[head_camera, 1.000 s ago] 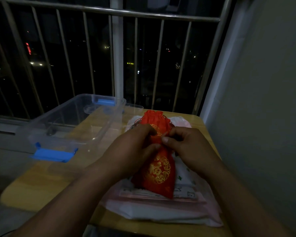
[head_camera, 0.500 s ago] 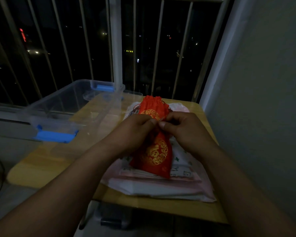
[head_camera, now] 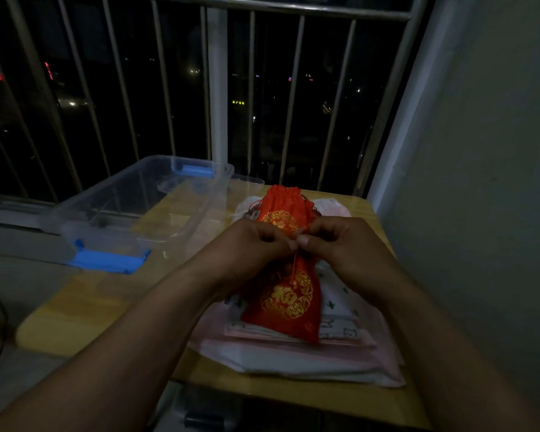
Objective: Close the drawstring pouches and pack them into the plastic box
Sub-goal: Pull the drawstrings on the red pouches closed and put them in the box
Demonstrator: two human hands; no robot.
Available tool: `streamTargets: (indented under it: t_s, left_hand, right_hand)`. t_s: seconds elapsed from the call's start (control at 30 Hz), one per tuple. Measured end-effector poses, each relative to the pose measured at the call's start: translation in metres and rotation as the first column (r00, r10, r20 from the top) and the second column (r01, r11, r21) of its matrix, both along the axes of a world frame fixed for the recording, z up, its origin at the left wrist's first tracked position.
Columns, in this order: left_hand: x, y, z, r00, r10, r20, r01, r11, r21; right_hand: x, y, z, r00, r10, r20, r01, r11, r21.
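Head view: left hand [head_camera: 256,244] and right hand [head_camera: 340,244] met over near red pouch [head_camera: 289,302]. Fingers curled, thumb tips touching, pinching its gathered neck. Red cord [head_camera: 293,263] hung below thumbs. Pouch's lower end rested on stack of pale fabric bags [head_camera: 293,360] at right of wooden table [head_camera: 75,313]. Second red pouch [head_camera: 282,204] lay just beyond hands, top cinched. Clear plastic box [head_camera: 131,207] with blue latches [head_camera: 106,261] stood lidless at table's left, apart from pouches. Window bars [head_camera: 215,88] behind.
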State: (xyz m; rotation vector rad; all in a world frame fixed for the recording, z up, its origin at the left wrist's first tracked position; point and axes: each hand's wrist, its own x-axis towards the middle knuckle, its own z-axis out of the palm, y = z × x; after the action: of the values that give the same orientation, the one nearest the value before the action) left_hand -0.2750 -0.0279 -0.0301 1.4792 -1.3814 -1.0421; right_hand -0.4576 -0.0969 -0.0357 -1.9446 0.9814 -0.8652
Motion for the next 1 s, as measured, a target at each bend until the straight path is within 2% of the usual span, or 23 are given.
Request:
streamTargets:
  t_s: [0.13,0.27,0.37,0.5,0.67,0.8,1.0]
  left_hand:
    - [-0.001,0.0,0.001,0.999,-0.005,0.036,0.006,1.0,-0.007]
    - [-0.005,-0.001,-0.003,0.991,0.054,0.12,-0.042,0.994,-0.098]
    - [-0.006,-0.003,-0.005,0.993,0.067,0.102,-0.051,0.988,-0.147]
    - [-0.007,-0.003,-0.005,0.995,0.056,0.082,-0.047,0.993,-0.111]
    - [-0.012,-0.002,-0.001,0.999,0.017,-0.027,-0.017,1.0,-0.003]
    - [-0.011,-0.006,-0.009,0.974,0.071,0.215,-0.026,0.979,-0.205]
    - [-0.008,-0.01,-0.017,0.934,0.123,0.336,0.0,0.939,-0.343]
  right_hand:
    - [0.0,-0.001,0.0,1.0,0.0,-0.003,0.0,1.0,-0.014]
    - [0.0,-0.002,-0.001,1.0,0.0,0.004,0.0,0.999,-0.041]
    - [-0.002,-0.003,-0.002,1.0,0.01,0.018,-0.01,0.999,-0.039]
    - [-0.003,-0.006,-0.004,1.0,0.021,0.018,-0.02,0.998,-0.054]
    - [-0.004,-0.007,-0.006,1.0,0.026,0.017,-0.025,0.998,-0.063]
    - [-0.005,-0.007,-0.005,1.0,0.019,0.018,-0.018,0.997,-0.07]
    - [-0.005,-0.005,-0.003,1.0,0.017,0.017,-0.016,0.999,-0.045]
